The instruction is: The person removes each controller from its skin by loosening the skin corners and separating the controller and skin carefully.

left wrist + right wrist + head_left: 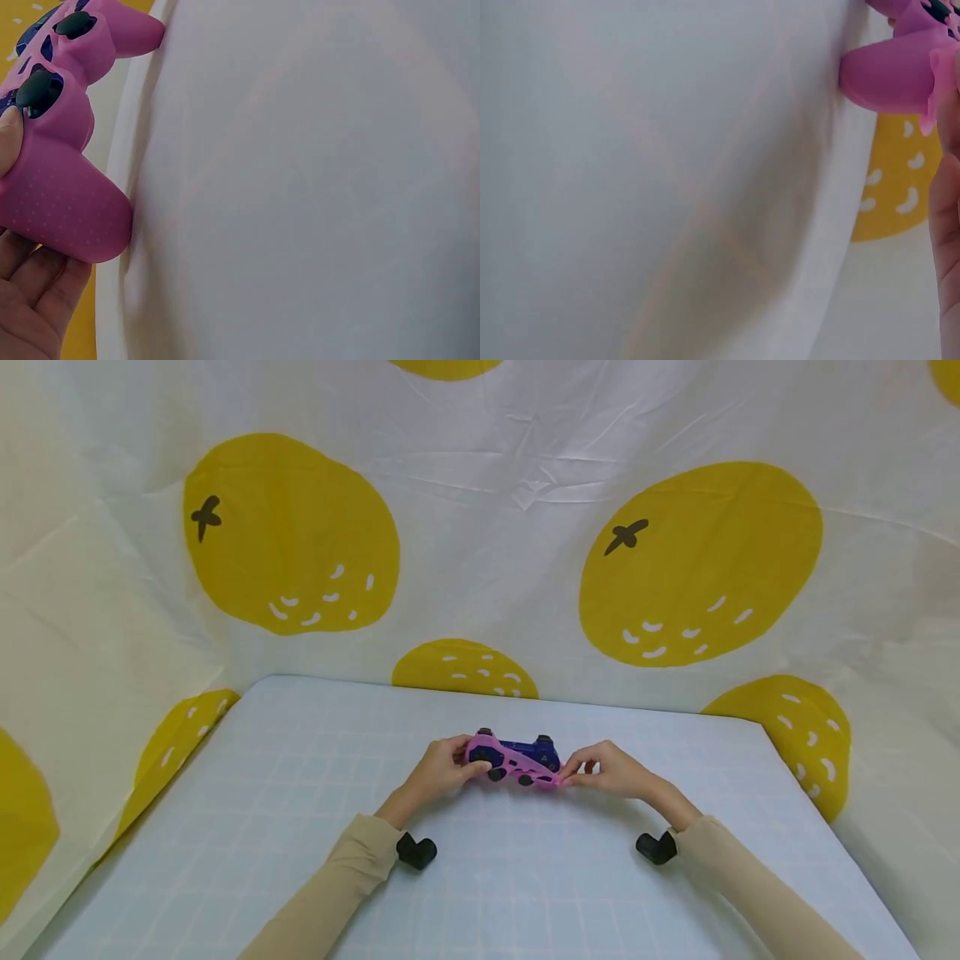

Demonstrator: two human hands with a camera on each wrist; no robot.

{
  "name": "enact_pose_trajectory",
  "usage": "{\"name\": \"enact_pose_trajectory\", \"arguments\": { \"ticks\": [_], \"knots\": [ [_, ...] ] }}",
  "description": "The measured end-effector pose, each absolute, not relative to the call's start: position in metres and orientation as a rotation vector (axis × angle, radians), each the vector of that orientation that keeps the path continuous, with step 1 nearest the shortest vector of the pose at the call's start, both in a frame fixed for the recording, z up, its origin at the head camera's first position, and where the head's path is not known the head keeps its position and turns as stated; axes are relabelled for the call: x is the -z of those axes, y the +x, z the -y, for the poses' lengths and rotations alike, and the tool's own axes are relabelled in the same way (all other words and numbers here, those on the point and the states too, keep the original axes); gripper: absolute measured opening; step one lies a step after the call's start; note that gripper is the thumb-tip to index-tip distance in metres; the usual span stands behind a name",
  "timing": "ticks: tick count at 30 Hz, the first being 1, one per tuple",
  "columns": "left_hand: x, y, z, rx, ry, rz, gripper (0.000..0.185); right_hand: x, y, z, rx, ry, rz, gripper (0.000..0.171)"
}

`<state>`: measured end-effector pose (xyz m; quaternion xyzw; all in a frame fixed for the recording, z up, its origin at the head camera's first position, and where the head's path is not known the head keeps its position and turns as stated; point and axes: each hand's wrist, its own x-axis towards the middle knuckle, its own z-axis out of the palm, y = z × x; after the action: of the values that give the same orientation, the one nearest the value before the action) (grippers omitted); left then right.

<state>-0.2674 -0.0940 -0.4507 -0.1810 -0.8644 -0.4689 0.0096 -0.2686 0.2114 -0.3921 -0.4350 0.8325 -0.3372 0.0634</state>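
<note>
A dark blue game controller [542, 752] is held up over the table, partly inside a pink silicone cover [512, 765]. My left hand [442, 768] grips the covered left handle, thumb on the front and fingers behind it. In the left wrist view, the dotted pink handle [67, 202] and two dark thumbsticks poking through the cover show close up. With thumb and fingertips, my right hand [607, 770] pinches the cover's edge at the right end, where blue controller body is bare along the top. A stretched pink flap [941, 82] appears beside the right fingers in the right wrist view.
A pale blue checked cloth covers the table [495, 893]. Behind it hangs a white curtain [487, 527] printed with large yellow fruit, also along both sides. Black wrist devices [416, 852] sit at both beige sleeve cuffs.
</note>
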Motion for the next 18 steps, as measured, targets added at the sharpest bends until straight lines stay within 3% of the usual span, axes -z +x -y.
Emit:
{"name": "enact_pose_trajectory", "arguments": {
  "ticks": [18],
  "knots": [
    [0.447, -0.267, 0.093, 1.477, -0.566, 2.726, 0.044, 0.408, -0.304, -0.223, 1.116, -1.117, -2.415, 0.006]
  ]
}}
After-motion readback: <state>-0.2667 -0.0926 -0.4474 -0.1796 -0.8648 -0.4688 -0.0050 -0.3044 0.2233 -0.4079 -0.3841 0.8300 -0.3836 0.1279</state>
